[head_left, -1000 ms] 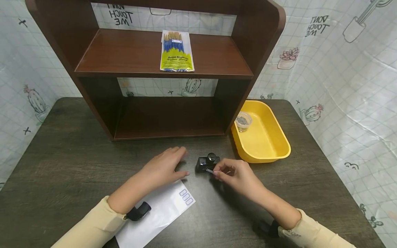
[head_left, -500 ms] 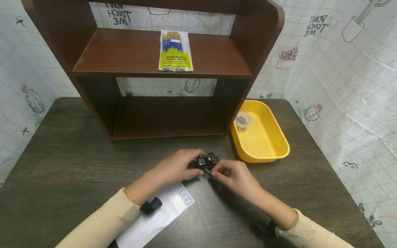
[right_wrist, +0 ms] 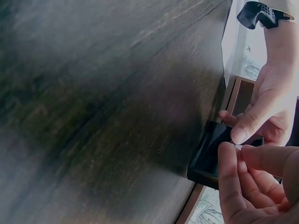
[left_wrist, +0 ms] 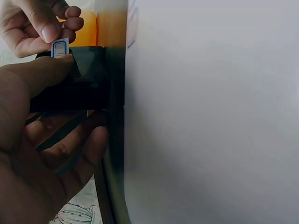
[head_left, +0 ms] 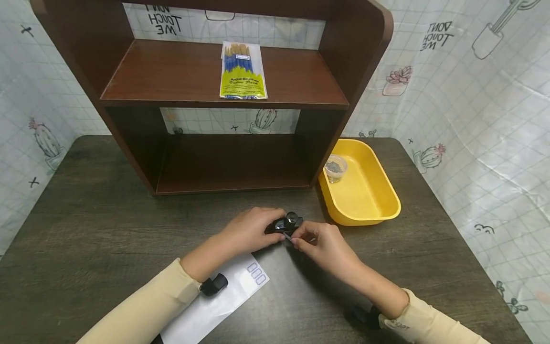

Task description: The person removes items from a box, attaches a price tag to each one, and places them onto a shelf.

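A small black square bottle with a round cap stands on the table between both hands. My left hand grips it from the left, thumb on the near face and fingers behind, as the left wrist view shows. My right hand pinches a small white sticker label with a blue border between thumb and forefinger. The label lies against the bottle's near face, and my left thumb tip is right at its edge. In the right wrist view the fingertips of both hands meet over the bottle, mostly hiding the label.
A white sheet with several blue-bordered labels lies under my left forearm. Behind stands a brown shelf unit with a pack of artist brushes. At the right is a yellow tray holding a small clear cup.
My left hand has moved right from beside the bottle and now grips it. The bottle has turned slightly. My right hand stays at the bottle's near face with the label.
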Demonstrator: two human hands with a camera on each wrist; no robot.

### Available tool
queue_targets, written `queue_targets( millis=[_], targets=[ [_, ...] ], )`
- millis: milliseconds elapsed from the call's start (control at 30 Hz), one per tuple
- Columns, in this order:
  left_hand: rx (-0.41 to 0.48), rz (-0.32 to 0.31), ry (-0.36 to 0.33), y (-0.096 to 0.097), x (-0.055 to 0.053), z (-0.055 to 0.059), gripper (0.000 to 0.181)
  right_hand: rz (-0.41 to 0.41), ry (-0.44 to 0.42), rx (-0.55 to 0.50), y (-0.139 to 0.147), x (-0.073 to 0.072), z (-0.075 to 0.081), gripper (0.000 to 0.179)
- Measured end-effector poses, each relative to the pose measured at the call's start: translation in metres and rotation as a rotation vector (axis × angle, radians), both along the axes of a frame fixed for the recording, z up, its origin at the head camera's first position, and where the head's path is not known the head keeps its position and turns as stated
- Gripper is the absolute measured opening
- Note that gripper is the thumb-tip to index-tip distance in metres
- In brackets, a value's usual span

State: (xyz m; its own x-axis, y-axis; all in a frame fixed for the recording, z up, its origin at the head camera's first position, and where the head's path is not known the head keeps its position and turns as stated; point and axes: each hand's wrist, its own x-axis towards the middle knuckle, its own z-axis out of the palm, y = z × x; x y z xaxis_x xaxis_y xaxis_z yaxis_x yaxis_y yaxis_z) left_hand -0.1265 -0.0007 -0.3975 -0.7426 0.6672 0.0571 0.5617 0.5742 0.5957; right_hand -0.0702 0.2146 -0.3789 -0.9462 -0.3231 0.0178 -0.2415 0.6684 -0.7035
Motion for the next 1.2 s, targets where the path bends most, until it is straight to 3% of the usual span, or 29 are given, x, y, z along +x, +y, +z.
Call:
queue_targets(
  millis=[400, 1033, 1200],
  targets=[
    [-0.002, 0.011, 0.042, 0.003, 0.0, -0.002, 0.025, -0.014, 0.001, 0.01, -0.002, 0.001, 0.0, 0.008],
    [0.004, 0.02, 0.02, 0.003, 0.0, 0.002, 0.022, 0.0, 0.062, 0.018, 0.008, 0.0, 0.005, 0.006],
    [0.0, 0.02, 0.028, 0.004, 0.0, 0.002, 0.021, 0.009, 0.144, 0.032, 0.01, -0.001, 0.008, 0.014]
  ],
)
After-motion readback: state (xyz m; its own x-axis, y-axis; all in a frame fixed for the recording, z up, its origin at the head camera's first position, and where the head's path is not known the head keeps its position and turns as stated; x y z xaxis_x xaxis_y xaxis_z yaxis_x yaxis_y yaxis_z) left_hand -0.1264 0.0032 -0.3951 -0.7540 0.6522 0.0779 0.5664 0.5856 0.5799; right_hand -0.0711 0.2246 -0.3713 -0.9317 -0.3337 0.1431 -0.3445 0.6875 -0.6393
